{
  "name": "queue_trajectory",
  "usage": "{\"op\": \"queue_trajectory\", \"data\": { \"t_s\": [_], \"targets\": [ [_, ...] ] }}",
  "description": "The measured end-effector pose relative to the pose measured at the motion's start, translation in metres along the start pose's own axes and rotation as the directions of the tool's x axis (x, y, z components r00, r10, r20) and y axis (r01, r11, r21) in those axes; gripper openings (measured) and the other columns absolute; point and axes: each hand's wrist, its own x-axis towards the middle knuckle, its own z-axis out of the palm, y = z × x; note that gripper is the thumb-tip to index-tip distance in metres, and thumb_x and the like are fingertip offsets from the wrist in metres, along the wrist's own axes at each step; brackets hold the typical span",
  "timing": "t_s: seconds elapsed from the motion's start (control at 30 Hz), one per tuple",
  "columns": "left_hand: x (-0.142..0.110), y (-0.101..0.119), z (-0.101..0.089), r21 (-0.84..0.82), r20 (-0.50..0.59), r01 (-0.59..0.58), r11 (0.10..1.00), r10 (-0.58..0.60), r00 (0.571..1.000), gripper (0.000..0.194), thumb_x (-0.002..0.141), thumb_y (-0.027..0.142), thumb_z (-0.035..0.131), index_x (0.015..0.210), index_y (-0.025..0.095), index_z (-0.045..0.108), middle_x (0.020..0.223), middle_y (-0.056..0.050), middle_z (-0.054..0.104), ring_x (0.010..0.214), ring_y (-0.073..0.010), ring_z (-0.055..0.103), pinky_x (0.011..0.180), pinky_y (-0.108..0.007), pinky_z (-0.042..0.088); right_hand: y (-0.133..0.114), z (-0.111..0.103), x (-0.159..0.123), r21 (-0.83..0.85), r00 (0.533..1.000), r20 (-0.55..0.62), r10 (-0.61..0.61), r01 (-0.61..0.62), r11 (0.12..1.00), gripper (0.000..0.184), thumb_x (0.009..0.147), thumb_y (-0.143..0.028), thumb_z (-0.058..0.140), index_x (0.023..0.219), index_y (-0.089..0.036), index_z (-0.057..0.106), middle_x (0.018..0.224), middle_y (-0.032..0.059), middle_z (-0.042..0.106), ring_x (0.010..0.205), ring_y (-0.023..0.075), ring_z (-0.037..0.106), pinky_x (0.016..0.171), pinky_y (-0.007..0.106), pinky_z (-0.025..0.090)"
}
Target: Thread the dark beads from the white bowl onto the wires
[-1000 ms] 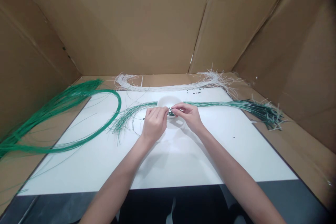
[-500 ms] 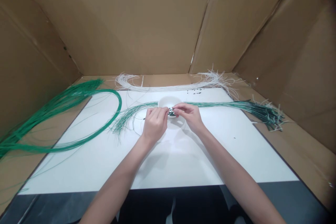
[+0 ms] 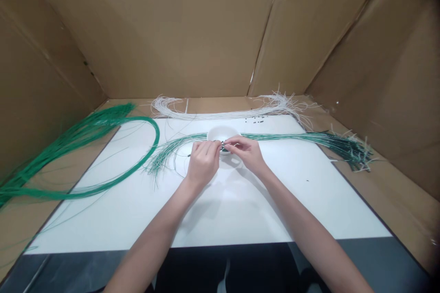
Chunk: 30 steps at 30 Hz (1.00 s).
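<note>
Pinching narrowly, the left hand (image 3: pixel 202 162) and right hand (image 3: pixel 247 152) are holding tiny dark pieces (image 3: pixel 223 147) between their fingertips, just above a white bowl (image 3: pixel 222 133). The bowl is sitting on a white board (image 3: pixel 275 201), with thin green wires (image 3: pixel 285 136) stretching across it behind the hands. A looped green bundle (image 3: pixel 85 128) is curving away left, fine white wires (image 3: pixel 220 114) are arcing along the far edge beside scattered black beads (image 3: pixel 254 120), and creased cardboard walls (image 3: pixel 154 32) are rising around everything.
</note>
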Motion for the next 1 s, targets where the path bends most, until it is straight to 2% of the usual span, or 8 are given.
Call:
{"op": "queue_trajectory", "data": {
  "t_s": [0.1, 0.17, 0.27, 0.33, 0.43, 0.57, 0.8, 1.0],
  "targets": [
    [0.000, -0.004, 0.002, -0.003, 0.005, 0.044, 0.999, -0.044, 0.999, 0.008, 0.084, 0.015, 0.041, 0.084, 0.016, 0.049, 0.074, -0.001, 0.061, 0.068, -0.0130, 0.054, 0.070, -0.028, 0.033, -0.003, -0.005, 0.002, -0.081, 1.000, 0.026, -0.011, 0.013, 0.997, 0.029, 0.068, -0.031, 0.062, 0.094, -0.018, 0.062, 0.084, 0.0040, 0.064, 0.074, 0.0138, 0.058, 0.067, 0.027, 0.048],
    [0.000, -0.007, 0.004, -0.004, 0.012, 0.090, 0.996, -0.090, 0.996, 0.008, 0.084, 0.016, 0.041, 0.084, 0.016, 0.049, 0.074, -0.001, 0.061, 0.068, -0.0133, 0.054, 0.071, -0.028, 0.032, -0.005, -0.009, 0.010, -0.212, 0.999, 0.030, -0.011, 0.017, 0.977, 0.028, 0.072, -0.027, 0.058, 0.098, -0.018, 0.061, 0.088, 0.0048, 0.064, 0.076, 0.0140, 0.059, 0.070, 0.028, 0.048],
    [-0.001, -0.012, 0.006, -0.013, 0.033, 0.171, 0.985, -0.171, 0.985, 0.009, 0.085, 0.018, 0.041, 0.082, 0.017, 0.050, 0.073, -0.001, 0.062, 0.066, -0.0134, 0.054, 0.070, -0.029, 0.032, -0.009, -0.013, 0.030, -0.539, 0.980, 0.173, 0.096, 0.013, 0.842, 0.023, 0.072, -0.016, 0.054, 0.093, -0.017, 0.063, 0.094, 0.0064, 0.065, 0.079, 0.0152, 0.059, 0.076, 0.029, 0.046],
    [-0.002, -0.015, 0.006, -0.028, 0.052, 0.233, 0.972, -0.231, 0.971, 0.010, 0.085, 0.018, 0.041, 0.082, 0.017, 0.050, 0.074, -0.001, 0.062, 0.065, -0.0135, 0.055, 0.071, -0.029, 0.032, -0.010, -0.010, 0.046, -0.708, 0.912, 0.328, 0.245, 0.065, 0.703, 0.029, 0.066, -0.012, 0.059, 0.094, -0.016, 0.064, 0.094, 0.0084, 0.065, 0.085, 0.0186, 0.059, 0.077, 0.027, 0.044],
    [-0.002, -0.020, 0.007, -0.072, 0.072, 0.318, 0.945, -0.313, 0.947, 0.010, 0.085, 0.019, 0.041, 0.082, 0.017, 0.050, 0.076, -0.001, 0.063, 0.068, -0.0141, 0.056, 0.072, -0.030, 0.032, -0.005, 0.001, 0.067, -0.829, 0.797, 0.428, 0.426, 0.159, 0.536, 0.043, 0.061, -0.013, 0.064, 0.103, -0.019, 0.062, 0.098, 0.0086, 0.064, 0.090, 0.0218, 0.058, 0.070, 0.024, 0.044],
    [-0.002, -0.023, 0.008, -0.120, 0.070, 0.395, 0.911, -0.389, 0.919, 0.010, 0.084, 0.020, 0.041, 0.081, 0.018, 0.051, 0.076, -0.002, 0.063, 0.071, -0.0151, 0.057, 0.073, -0.030, 0.033, 0.008, 0.018, 0.080, -0.864, 0.748, 0.472, 0.466, 0.289, 0.411, 0.046, 0.057, -0.011, 0.064, 0.102, -0.021, 0.062, 0.096, 0.0085, 0.064, 0.088, 0.0224, 0.059, 0.068, 0.022, 0.043],
    [-0.003, -0.023, 0.010, -0.139, 0.094, 0.402, 0.905, -0.392, 0.915, 0.012, 0.085, 0.020, 0.040, 0.079, 0.017, 0.050, 0.075, -0.002, 0.063, 0.071, -0.0154, 0.056, 0.072, -0.030, 0.034, 0.016, 0.019, 0.082, -0.860, 0.758, 0.467, 0.456, 0.269, 0.433, 0.018, 0.059, -0.011, 0.063, 0.075, -0.016, 0.068, 0.075, 0.0063, 0.067, 0.071, 0.0174, 0.061, 0.060, 0.020, 0.042],
    [-0.008, -0.025, 0.018, -0.128, 0.077, 0.352, 0.927, -0.345, 0.936, 0.012, 0.085, 0.020, 0.040, 0.082, 0.017, 0.051, 0.076, -0.001, 0.062, 0.073, -0.0146, 0.055, 0.074, -0.030, 0.034, 0.014, 0.010, 0.075, -0.850, 0.803, 0.453, 0.386, 0.260, 0.457, 0.017, 0.063, -0.006, 0.055, 0.066, -0.015, 0.068, 0.071, 0.0064, 0.068, 0.068, 0.0165, 0.060, 0.059, 0.020, 0.041]
  ]
}}
